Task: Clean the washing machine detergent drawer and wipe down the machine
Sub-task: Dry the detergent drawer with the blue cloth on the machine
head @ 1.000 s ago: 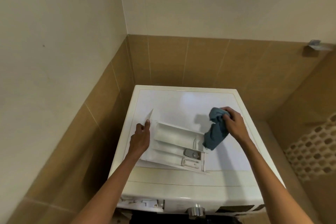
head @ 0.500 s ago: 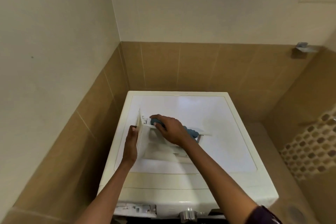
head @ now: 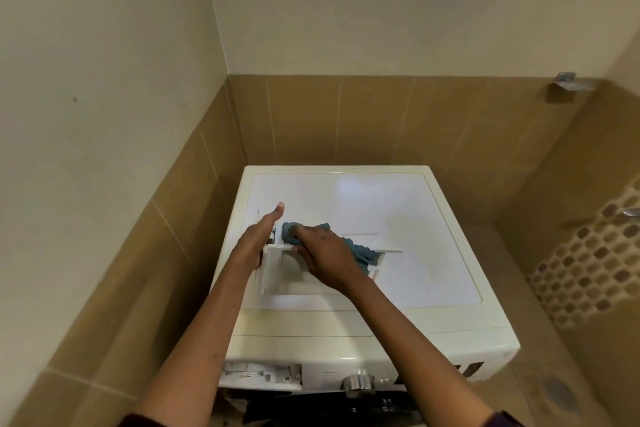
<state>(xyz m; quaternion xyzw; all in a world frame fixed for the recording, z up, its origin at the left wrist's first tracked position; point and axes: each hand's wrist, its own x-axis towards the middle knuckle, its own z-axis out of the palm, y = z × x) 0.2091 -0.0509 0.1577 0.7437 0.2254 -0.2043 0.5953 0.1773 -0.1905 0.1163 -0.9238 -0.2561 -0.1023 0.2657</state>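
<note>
- The detergent drawer (head: 294,284) is laid on the left part of the washing machine (head: 381,322) top surface
- Its left end is touched by the left grip (head: 258,243), released, fingers straight
- A blue cloth (head: 362,253) is grasped by the right grip (head: 322,256) and pressed into the drawer

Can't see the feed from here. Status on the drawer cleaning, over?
Left hand flat against detergent drawer end, bracing. Right hand holds teal cloth inside it. Drawer out, lying on washing machine top. Nothing in the way.
</note>
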